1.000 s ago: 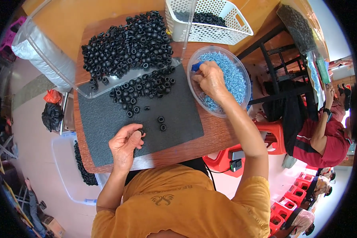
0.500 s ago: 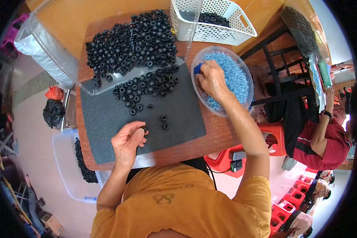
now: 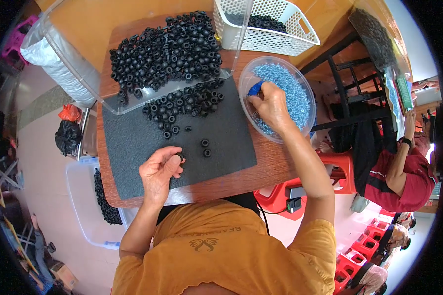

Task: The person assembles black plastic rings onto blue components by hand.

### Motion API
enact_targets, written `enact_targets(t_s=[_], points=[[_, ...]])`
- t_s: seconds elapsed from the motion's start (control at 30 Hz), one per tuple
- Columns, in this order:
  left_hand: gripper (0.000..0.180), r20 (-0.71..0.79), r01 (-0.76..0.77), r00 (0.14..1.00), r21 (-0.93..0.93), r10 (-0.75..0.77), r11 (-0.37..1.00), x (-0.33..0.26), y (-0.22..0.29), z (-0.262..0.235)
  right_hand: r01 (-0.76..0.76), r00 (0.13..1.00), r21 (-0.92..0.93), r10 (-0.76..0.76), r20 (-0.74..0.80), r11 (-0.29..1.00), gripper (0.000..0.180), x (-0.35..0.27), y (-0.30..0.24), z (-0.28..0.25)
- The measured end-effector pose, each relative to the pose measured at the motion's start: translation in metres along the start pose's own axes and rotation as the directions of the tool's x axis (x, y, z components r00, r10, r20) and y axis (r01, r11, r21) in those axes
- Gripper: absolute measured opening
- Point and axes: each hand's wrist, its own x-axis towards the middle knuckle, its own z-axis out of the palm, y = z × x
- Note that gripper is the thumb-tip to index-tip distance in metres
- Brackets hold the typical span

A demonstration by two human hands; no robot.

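My left hand (image 3: 158, 172) is closed over the near edge of the dark grey mat (image 3: 133, 172). Between its thumb and fingers sits a small round black part (image 3: 180, 156), mostly covered. My right hand (image 3: 273, 105) is over a clear round tub (image 3: 244, 101) of small light-blue translucent pieces (image 3: 296, 101), fingers drawn together. Something dark blue (image 3: 255, 88) covers or sits at its fingertips; what they pinch is hidden. Two loose hollow black parts (image 3: 206, 147) lie on the mat right of my left hand. Beyond them spreads a pile of similar parts (image 3: 182, 105).
A clear plastic bin (image 3: 114, 112) on its side spills a large heap of black parts (image 3: 167, 54). Behind the tub stands a white perforated basket (image 3: 275, 45). A clear box (image 3: 79, 206) is at lower left, red stools (image 3: 347, 172) at right. Another person in a red shirt (image 3: 403, 182) sits at far right.
My right hand has shifted slightly right and toward me within the tub. My left hand stays in nearly the same place, still pinching the black part. The whole view has moved slightly.
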Motion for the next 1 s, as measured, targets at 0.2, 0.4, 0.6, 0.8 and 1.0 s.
enact_targets(t_s=[0.2,0.4,0.6,0.8,1.0], points=[[0.019,-0.012,0.07,0.997,-0.133,-0.072,0.989,0.001,0.007,0.004,-0.19,0.981,0.228,0.177,0.075,0.955,0.021,-0.018,-0.045,-0.03],[0.02,0.081,0.134,0.988,-0.043,-0.13,0.99,0.003,0.023,0.029,0.175,0.973,0.41,-0.222,0.069,0.895,0.022,-0.039,-0.096,-0.018],[0.021,0.173,0.13,0.977,0.004,-0.128,0.992,0.005,0.027,0.028,0.37,0.913,0.389,-0.408,0.016,0.844,0.027,-0.042,-0.118,-0.009],[0.013,0.189,0.224,0.958,-0.014,-0.217,0.975,0.004,0.024,0.02,0.363,0.903,0.427,-0.426,0.057,0.828,0.023,-0.048,-0.127,-0.011],[0.011,0.132,0.239,0.967,-0.163,-0.219,0.957,0.002,0.02,0.014,-0.273,0.954,0.711,0.087,0.288,0.648,0.026,-0.057,-0.12,-0.016]])
